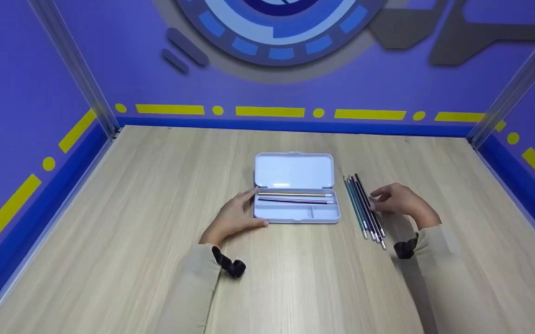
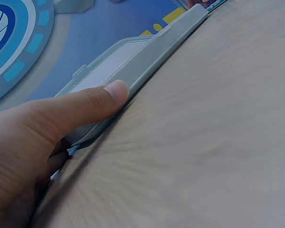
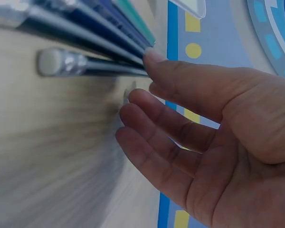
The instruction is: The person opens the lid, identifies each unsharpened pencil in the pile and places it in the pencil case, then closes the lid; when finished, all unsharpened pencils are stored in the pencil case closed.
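A white pencil case point(image 1: 296, 218) stands with its lid point(image 1: 294, 170) raised. In its long compartment lie two pencils point(image 1: 295, 201), one yellowish and one purple. My left hand point(image 1: 235, 215) grips the case's left end; its thumb point(image 2: 97, 102) presses the front wall and the other fingers reach round the side, partly hidden. To the right, several dark and teal pencils point(image 1: 364, 208) lie in a loose bundle, eraser ends towards me. Beside them is my right hand point(image 1: 399, 199), its thumb point(image 3: 156, 61) touching the nearest pencils and its fingers loosely bent. No pencil is lifted.
The case and pencils rest on a wooden table point(image 1: 109, 222). Blue-purple panels point(image 1: 86, 69) with yellow markings enclose it at the back and both sides. Each wrist wears a black strap with a small device point(image 1: 233, 267).
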The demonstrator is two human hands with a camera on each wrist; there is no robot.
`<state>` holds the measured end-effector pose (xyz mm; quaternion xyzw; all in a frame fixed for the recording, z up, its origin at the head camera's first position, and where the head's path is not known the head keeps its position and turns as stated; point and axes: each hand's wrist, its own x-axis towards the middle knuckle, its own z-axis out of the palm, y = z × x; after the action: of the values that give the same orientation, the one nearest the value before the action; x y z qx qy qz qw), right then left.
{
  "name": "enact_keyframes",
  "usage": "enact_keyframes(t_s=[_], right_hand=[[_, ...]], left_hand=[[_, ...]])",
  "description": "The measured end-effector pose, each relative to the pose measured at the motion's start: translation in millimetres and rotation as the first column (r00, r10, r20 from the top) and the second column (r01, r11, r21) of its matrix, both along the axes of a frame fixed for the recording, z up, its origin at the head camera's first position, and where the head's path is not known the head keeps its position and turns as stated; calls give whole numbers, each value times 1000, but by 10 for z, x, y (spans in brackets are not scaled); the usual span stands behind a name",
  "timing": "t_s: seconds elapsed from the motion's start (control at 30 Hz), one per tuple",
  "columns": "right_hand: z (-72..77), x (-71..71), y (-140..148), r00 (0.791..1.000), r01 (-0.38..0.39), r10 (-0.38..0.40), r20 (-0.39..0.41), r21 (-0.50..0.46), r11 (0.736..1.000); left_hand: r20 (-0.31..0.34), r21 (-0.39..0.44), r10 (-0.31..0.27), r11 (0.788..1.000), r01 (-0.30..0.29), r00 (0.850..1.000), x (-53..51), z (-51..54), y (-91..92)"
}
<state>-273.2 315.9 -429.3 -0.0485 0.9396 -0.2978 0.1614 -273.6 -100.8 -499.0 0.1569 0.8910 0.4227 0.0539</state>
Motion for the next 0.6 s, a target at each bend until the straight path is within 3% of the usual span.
enact_keyframes(t_s=[0.6], right_hand=[[-52, 10, 20, 1000, 22, -21, 21, -20, 1000]], left_hand=[[1, 3, -9, 1000, 9, 1000, -1, -5, -14]])
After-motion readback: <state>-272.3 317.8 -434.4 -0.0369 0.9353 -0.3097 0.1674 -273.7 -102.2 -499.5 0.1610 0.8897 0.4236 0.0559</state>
